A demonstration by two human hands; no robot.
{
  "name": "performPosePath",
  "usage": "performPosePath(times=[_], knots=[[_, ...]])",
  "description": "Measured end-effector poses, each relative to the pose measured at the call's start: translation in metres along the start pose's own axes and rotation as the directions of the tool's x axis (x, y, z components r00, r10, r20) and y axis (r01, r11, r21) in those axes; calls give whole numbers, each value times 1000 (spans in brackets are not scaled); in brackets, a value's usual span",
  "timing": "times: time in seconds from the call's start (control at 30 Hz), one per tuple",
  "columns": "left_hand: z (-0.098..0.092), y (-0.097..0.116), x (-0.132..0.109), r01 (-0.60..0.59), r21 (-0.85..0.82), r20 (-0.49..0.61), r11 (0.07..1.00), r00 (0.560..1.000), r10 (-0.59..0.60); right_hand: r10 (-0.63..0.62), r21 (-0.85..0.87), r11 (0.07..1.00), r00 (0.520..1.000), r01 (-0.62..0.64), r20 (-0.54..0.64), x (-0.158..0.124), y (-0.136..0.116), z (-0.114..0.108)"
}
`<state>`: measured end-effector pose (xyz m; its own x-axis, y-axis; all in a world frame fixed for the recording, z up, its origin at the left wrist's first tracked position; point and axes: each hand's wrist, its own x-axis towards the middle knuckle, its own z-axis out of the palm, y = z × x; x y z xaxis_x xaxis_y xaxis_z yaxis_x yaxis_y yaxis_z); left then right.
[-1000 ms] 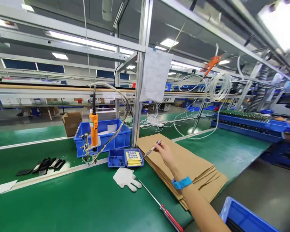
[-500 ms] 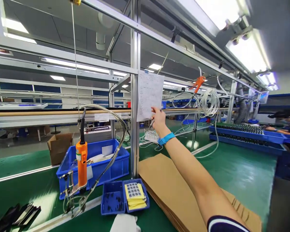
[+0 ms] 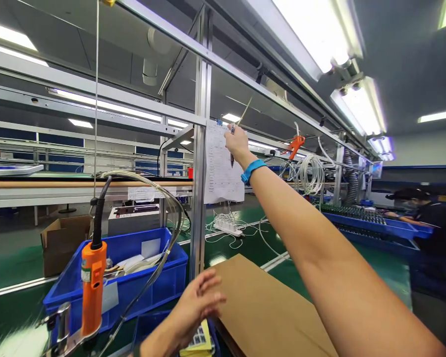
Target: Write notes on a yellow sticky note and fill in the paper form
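Up high, right hand (image 3: 238,145): closed tight around a thin tool (image 3: 232,159), held at the top edge of the paper sheet (image 3: 219,183).
Paper sheet: hangs on the metal post (image 3: 198,163), well above the green worktop (image 3: 379,263).
Left hand (image 3: 198,302): open, fingers spread, holds nothing; low by the left edge of the cardboard stack (image 3: 267,312), just over a yellow pad (image 3: 198,342).
Done, it seems: tool in hand and up at the sheet.
Left, it seems: any mark on the sheet; too small to tell from here.
Close by: orange screwdriver (image 3: 92,292) beside the blue bin (image 3: 159,285).
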<state>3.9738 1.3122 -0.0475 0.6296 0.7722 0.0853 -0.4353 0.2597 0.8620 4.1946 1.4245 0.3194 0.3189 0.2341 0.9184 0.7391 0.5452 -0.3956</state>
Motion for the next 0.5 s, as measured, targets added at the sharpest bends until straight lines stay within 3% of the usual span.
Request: performPosePath(times=[0.13, 0.23, 0.37, 0.5], knots=[[50, 38, 74, -56, -153, -15, 987, 998, 55, -100, -152, 982, 990, 114, 96, 24, -6, 10], [78, 59, 110, -95, -236, -46, 967, 995, 87, -116, -221, 963, 979, 152, 170, 32, -7, 20], [97, 77, 137, -106, -290, -60, 951, 994, 93, -130, -277, 943, 970, 185, 204, 40, -2, 27], [104, 90, 148, -158, -316, -151, 935, 982, 115, -202, -282, 925, 958, 254, 202, 52, 4, 25]])
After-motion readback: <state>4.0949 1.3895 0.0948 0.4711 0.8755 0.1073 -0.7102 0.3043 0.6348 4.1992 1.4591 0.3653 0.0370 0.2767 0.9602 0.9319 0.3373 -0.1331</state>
